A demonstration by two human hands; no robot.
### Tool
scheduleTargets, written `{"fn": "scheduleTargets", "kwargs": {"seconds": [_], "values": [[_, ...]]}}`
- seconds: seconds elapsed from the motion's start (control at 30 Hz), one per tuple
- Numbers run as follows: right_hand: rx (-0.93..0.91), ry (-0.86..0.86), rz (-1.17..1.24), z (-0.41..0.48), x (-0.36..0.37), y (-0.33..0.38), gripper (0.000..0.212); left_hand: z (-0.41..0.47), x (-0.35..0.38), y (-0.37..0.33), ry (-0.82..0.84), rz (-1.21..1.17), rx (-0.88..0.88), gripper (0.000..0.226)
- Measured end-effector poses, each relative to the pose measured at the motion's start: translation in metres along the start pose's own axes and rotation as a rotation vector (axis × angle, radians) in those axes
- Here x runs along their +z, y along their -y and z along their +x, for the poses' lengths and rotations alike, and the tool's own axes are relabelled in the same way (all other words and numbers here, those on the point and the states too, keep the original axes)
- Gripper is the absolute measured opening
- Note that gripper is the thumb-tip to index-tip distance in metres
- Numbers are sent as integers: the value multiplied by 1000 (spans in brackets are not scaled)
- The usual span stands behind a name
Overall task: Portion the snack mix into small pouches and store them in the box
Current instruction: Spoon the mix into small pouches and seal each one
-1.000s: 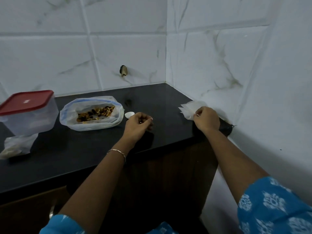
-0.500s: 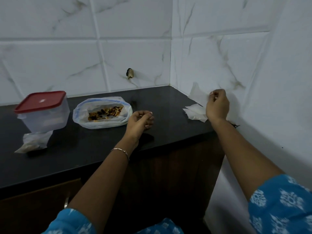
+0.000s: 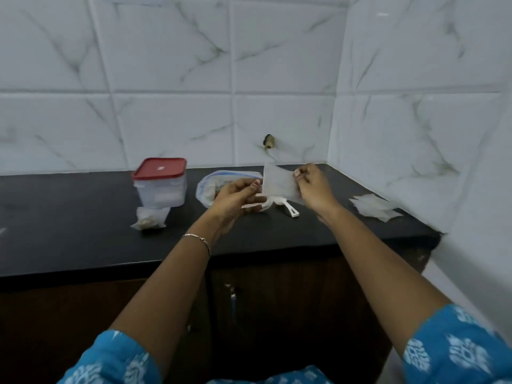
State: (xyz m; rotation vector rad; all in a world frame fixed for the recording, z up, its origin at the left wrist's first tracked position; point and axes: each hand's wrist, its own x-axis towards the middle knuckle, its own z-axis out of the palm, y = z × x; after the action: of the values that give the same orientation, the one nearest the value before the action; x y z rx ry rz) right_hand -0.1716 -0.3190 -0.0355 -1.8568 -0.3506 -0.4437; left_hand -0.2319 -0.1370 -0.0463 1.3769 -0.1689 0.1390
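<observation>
An empty small clear pouch (image 3: 278, 182) is held up above the black counter (image 3: 83, 217) between both hands. My right hand (image 3: 313, 187) pinches its upper right edge and my left hand (image 3: 235, 198) grips its left edge. Behind my left hand lies the big open bag of snack mix (image 3: 206, 187), mostly hidden. A clear box with a red lid (image 3: 160, 182) stands shut to the left. A filled pouch (image 3: 149, 218) lies in front of the box. A white scoop (image 3: 288, 209) rests on the counter below the pouch.
A stack of spare empty pouches (image 3: 374, 207) lies at the counter's right end by the tiled side wall. A small metal stub (image 3: 268, 141) sticks out of the back wall. Dark cabinet doors are below the counter's front edge.
My right hand lifted one pouch off the stack and carried it left to the middle. My left hand rose from the counter and took hold of its other edge.
</observation>
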Motion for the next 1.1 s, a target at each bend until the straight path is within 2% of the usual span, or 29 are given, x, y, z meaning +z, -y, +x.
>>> {"fn": "scheduleTargets", "kwargs": {"seconds": [0.2,0.33,0.4,0.5,0.57,0.63,0.73,0.83,0.93,1.1], "values": [[-4,106,-115,-17,60,7,15,-25,-50,-6,-82,-14,-39,14],[7,152,-204,-25,87,6,19,-32,-71,-3,-131,23,-62,7],[20,126,-295,-28,97,7,24,-31,-79,0,-205,24,-54,6],[-84,-38,-364,-38,113,9,24,-24,-89,9,-364,13,-33,9],[-154,-102,-277,-44,125,9,19,-20,-93,17,-436,12,-32,13],[-148,-8,-126,-49,137,8,15,-18,-94,26,-436,19,-42,17],[-37,176,85,-53,154,6,15,-23,-95,34,-358,38,-30,18],[93,204,290,-55,161,2,15,-24,-96,36,-345,-7,-8,16],[148,255,430,-56,157,-1,8,-22,-95,36,-349,-6,-1,13],[203,283,528,-57,151,0,7,-20,-94,39,-375,52,5,24]]}}
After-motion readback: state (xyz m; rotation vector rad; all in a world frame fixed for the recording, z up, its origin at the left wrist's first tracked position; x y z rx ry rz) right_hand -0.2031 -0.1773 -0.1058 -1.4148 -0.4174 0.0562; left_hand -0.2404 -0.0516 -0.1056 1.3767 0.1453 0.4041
